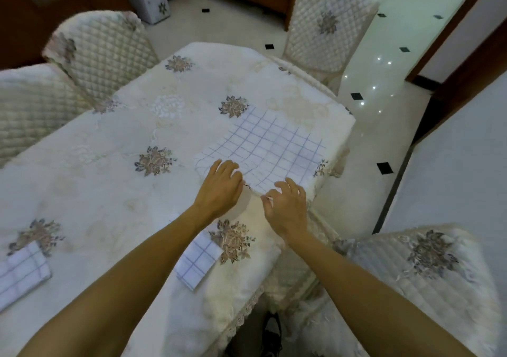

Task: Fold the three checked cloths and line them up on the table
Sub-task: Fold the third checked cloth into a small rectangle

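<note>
A white cloth with a blue check [270, 144] lies spread flat near the table's far right corner. My left hand [220, 185] rests on its near edge, fingers bent on the fabric. My right hand [288, 203] is at the cloth's near corner, with its fingertips pinching the edge. A folded checked cloth [199, 260] lies on the table under my left forearm, partly hidden by it. Another folded checked cloth [20, 273] sits at the table's near left, cut off by the frame edge.
The table [109, 150] wears a cream embroidered cover with flower motifs. Quilted chairs stand at the left [24, 106], far left [101, 49], far right [326, 24] and near right [419, 268]. Glossy tiled floor lies to the right.
</note>
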